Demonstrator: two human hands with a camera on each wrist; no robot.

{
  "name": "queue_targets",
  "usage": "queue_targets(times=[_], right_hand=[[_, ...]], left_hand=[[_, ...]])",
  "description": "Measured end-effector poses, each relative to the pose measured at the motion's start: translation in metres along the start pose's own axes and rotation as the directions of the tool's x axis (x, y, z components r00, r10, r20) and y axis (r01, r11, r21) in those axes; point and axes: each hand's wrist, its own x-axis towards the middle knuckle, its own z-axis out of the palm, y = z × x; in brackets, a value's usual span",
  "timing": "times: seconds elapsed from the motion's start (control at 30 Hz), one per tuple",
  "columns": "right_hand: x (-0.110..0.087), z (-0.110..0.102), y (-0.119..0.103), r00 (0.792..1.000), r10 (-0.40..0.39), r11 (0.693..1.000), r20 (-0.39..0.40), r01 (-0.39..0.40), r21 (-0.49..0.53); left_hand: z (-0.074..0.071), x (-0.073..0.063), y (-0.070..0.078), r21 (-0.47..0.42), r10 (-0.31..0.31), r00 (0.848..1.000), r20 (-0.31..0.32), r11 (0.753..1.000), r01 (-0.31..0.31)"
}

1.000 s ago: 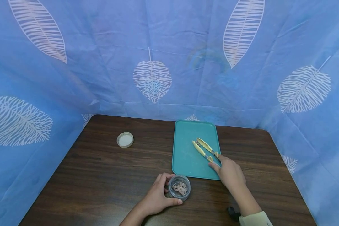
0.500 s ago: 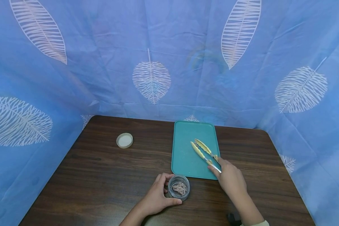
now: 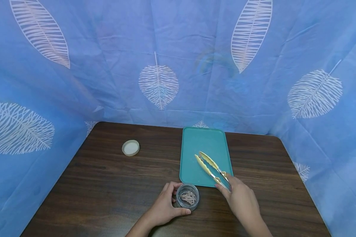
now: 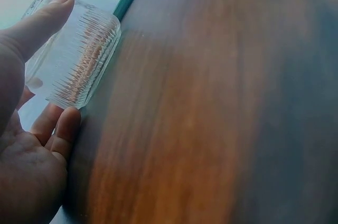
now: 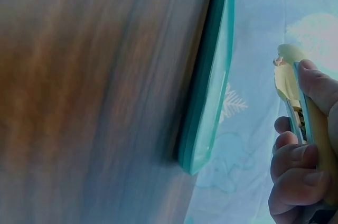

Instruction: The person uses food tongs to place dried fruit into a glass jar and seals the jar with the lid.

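Note:
My left hand (image 3: 164,207) grips a clear ribbed jar (image 3: 197,203) on the table, thumb on the near side and fingers round the far side. Pale brownish dried strips (image 3: 188,197) lie inside it. In the left wrist view the thumb presses the jar's wall (image 4: 87,39). My right hand (image 3: 244,199) holds yellow-tipped metal tongs (image 3: 209,160) above the near part of a teal tray (image 3: 190,141). Their tips stand slightly apart, pointing up and left. A small brownish bit (image 5: 277,62) shows at the tips in the right wrist view.
A round lid (image 3: 131,147) with a white inside lies at the back left of the dark wooden table (image 3: 112,187). The tray's near edge is right behind the jar. A blue leaf-patterned cloth (image 3: 195,89) hangs behind and along both sides.
The right hand has drawn the tongs back toward the person and slightly left, closer to the jar. The left hand and jar have stayed in place.

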Motion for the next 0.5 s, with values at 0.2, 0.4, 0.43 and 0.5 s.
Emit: queue_targets(times=[0.2,0.4,0.43,0.5], right_hand=[[-0.02,-0.006,-0.008,0.999,0.008,1.0,0.031,-0.007,-0.019],[-0.036,-0.01,-0.011,0.993,0.049,0.998,0.103,-0.045,-0.043],[-0.038,-0.01,-0.012,0.992,0.051,0.998,0.113,-0.046,-0.051],[-0.042,-0.012,-0.013,0.993,0.041,0.998,0.115,-0.034,-0.057]], left_hand=[[0.001,-0.001,0.002,-0.005,-0.002,1.0,0.001,1.0,0.002],[0.001,-0.001,0.002,0.009,0.006,1.0,-0.004,1.0,-0.006],[0.0,-0.001,0.002,0.01,0.007,1.0,-0.005,1.0,-0.007],[0.0,-0.001,0.002,0.015,0.011,1.0,-0.009,1.0,-0.011]])
